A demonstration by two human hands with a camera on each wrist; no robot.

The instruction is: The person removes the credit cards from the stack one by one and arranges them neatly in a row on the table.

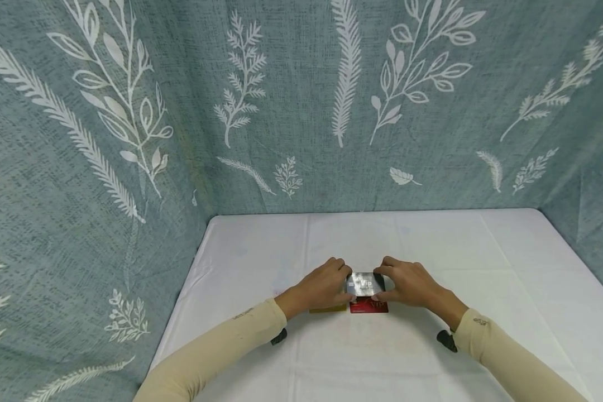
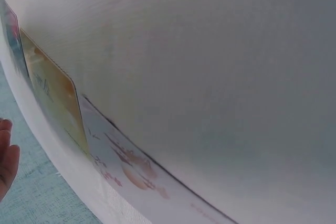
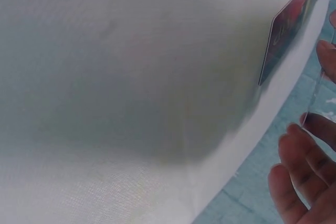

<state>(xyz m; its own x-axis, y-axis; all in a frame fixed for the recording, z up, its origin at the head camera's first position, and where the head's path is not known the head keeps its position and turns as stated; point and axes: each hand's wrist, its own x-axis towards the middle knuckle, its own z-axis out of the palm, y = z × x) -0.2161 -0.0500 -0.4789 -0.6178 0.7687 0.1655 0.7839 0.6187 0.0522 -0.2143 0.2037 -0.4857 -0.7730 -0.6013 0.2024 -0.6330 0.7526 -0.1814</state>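
Note:
Both hands pinch a silver card [image 1: 364, 283] by its two short ends, above the table in the middle of the head view. My left hand [image 1: 326, 281] holds the left end; in the left wrist view only some fingertips show at the left edge. My right hand [image 1: 408, 283] has the other end between thumb and fingers. The right wrist view catches the card edge-on as a thin line in the right hand [image 3: 307, 179]. Just below the silver card lies a red card [image 1: 369, 305] with VIP lettering, partly covered by it. A gold card [image 1: 328, 309] lies under the left hand.
A white card [image 2: 136, 166] with a printed picture lies beside the gold card [image 2: 55, 90] in the left wrist view. The white cloth [image 1: 372, 357] covers the table. A teal curtain [image 1: 301, 111] with white leaf prints hangs behind and at the sides.

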